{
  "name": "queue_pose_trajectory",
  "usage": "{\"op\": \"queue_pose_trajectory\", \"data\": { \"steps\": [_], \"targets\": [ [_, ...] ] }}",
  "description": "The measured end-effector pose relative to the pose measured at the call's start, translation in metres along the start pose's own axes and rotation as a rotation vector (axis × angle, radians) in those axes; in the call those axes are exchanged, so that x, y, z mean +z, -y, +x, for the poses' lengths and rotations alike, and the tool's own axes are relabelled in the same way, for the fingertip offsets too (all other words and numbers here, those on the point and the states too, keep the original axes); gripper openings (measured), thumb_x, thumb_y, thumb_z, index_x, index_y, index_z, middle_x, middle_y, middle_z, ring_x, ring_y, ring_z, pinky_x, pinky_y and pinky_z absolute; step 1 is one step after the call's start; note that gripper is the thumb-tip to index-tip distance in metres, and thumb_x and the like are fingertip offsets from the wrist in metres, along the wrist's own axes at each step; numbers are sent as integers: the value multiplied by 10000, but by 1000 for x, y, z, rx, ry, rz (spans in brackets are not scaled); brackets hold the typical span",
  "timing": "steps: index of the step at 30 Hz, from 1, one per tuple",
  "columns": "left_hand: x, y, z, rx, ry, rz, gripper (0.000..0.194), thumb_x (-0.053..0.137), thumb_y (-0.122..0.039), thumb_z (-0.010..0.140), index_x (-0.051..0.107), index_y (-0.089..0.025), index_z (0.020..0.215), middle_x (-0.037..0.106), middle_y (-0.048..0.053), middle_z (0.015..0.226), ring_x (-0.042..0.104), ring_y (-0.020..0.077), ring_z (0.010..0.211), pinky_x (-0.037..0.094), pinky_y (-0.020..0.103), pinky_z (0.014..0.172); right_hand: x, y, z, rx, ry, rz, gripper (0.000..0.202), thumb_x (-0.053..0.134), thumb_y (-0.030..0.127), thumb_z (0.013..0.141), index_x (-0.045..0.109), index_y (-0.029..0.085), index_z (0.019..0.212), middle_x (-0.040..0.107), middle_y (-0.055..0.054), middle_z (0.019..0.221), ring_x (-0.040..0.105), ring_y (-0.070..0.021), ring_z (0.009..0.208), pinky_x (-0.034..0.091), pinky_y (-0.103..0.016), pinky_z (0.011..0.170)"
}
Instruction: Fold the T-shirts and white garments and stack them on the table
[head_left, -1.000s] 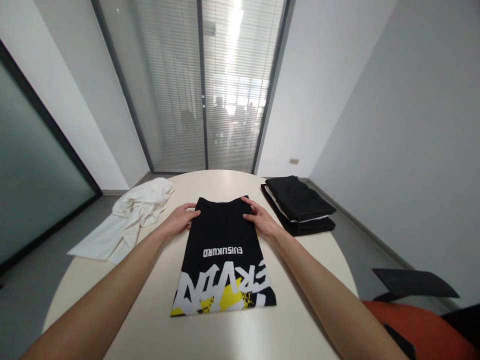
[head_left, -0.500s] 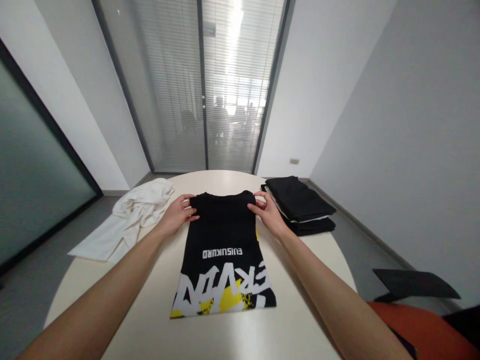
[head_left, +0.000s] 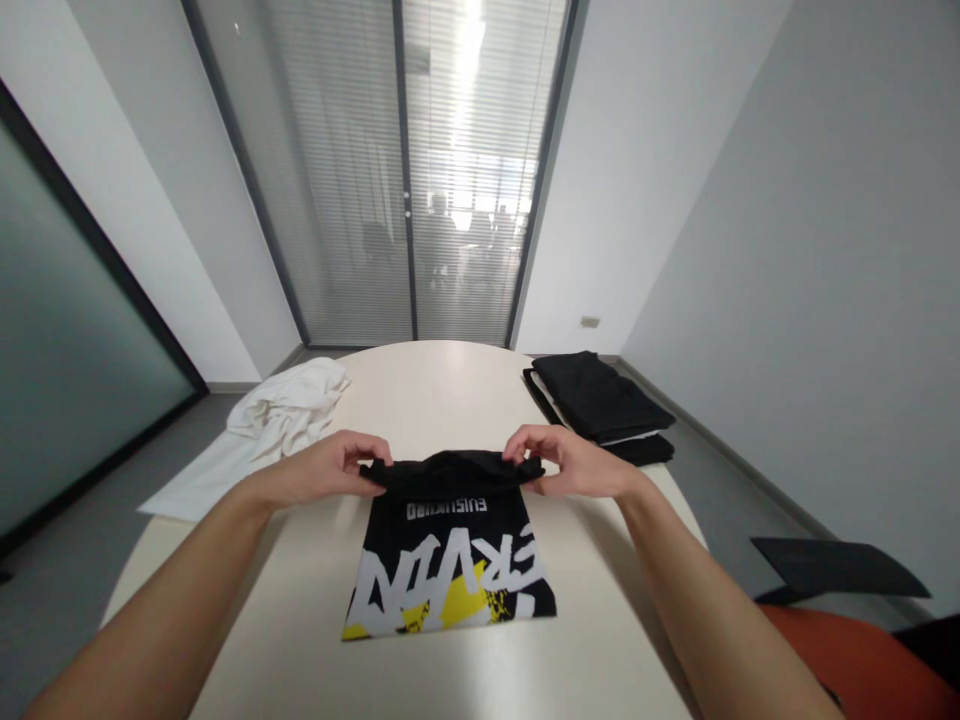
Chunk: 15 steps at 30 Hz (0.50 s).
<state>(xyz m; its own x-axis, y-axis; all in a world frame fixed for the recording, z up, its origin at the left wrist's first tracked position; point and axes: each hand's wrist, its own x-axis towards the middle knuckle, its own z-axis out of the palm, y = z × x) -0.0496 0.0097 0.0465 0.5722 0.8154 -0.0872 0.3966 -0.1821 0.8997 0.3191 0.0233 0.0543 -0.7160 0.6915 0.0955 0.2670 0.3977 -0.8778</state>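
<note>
One printed black garment (head_left: 452, 575) pinched at two ends

The left hand (head_left: 330, 468) and right hand (head_left: 574, 463) each pinch one end of its bunched upper edge between thumb and fingers. Between and nearer than the fingertips, it lies flat on one pale table (head_left: 442, 385), showing white lettering and yellow patches. Beyond the left fingers sits one crumpled white cloth (head_left: 289, 408); beyond the right, one dark folded stack (head_left: 600, 398).

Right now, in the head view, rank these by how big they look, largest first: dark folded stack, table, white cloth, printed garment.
1. Table
2. Printed garment
3. White cloth
4. Dark folded stack

The garment's nearness to the camera may flatter it.
</note>
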Motion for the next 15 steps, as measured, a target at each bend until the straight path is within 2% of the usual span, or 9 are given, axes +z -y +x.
{"op": "queue_pose_trajectory", "data": {
  "steps": [3, 6, 10, 15],
  "targets": [
    [5, -3, -4, -86, 167, 71, 199, 791, -363, 675, 712, -233, 803, 707, 21, 837, 648, 208, 812, 503, 272, 718, 8, 12, -1, 105, 169, 13, 275, 729, 180, 701, 644, 197, 963, 649, -19, 949, 599, -158, 836, 468, -258, 687],
    [15, -4, -4, -130, 293, 169, 203, 793, -355, 648, 728, -228, 793, 685, 2, 776, 629, 192, 765, 482, 251, 676, 18, 13, 2, 220, 317, 12, 268, 738, 168, 668, 624, 189, 910, 635, 5, 885, 580, -138, 776, 451, -232, 647],
    [22, -6, -3, -116, 332, 271, 223, 806, -355, 645, 741, -242, 826, 684, -20, 809, 619, 174, 783, 461, 236, 694, 24, 8, 5, 293, 367, -60, 247, 771, 205, 652, 636, 179, 856, 612, 24, 805, 551, -123, 714, 426, -220, 609],
    [14, -13, -9, -122, 394, 271, 322, 827, -448, 642, 741, -224, 858, 712, 10, 863, 631, 166, 775, 481, 238, 691, 21, 7, 5, 339, 468, -47, 305, 840, 293, 624, 647, 157, 817, 608, 44, 736, 526, -94, 657, 394, -199, 584]
  ]
}}
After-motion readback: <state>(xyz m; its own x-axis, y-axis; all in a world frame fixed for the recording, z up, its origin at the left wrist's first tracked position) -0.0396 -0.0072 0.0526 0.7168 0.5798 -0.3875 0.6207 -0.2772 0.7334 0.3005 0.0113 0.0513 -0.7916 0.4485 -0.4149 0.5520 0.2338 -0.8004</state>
